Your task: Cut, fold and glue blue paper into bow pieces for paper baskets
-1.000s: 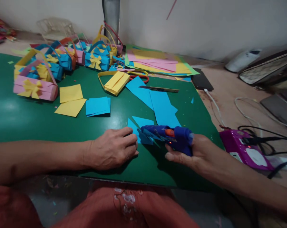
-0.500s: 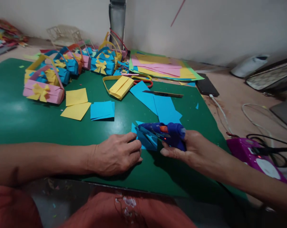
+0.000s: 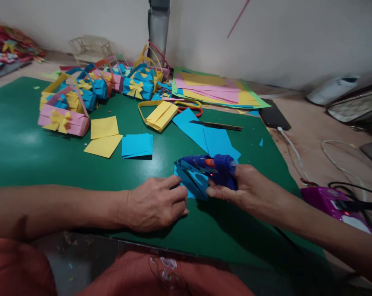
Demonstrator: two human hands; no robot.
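Note:
My right hand (image 3: 235,187) is closed round a blue hot glue gun (image 3: 221,166), whose nozzle points left over a folded piece of blue paper (image 3: 193,187). My left hand (image 3: 161,201) rests on the green board with its fingers curled, pinching the left edge of that blue paper. One flap of the paper stands raised beside the nozzle. Whether the nozzle touches the paper I cannot tell. Beyond the glue gun lie longer blue paper pieces (image 3: 218,142) with a thin dark blade-like tool (image 3: 216,125) across them.
On the green board (image 3: 136,170) lie yellow squares (image 3: 104,127), blue squares (image 3: 137,145), a small yellow paper bag (image 3: 161,115) and red-and-yellow scissors (image 3: 193,109). Finished paper bags (image 3: 64,117) crowd the back left. Coloured sheets (image 3: 216,88), a phone (image 3: 276,115) and a purple power strip (image 3: 330,205) sit farther right.
The glue gun has shifted slightly left relative to the blue paper, its nozzle now nearer the far left corner. My left hand keeps its hold. The whole view has moved a little.

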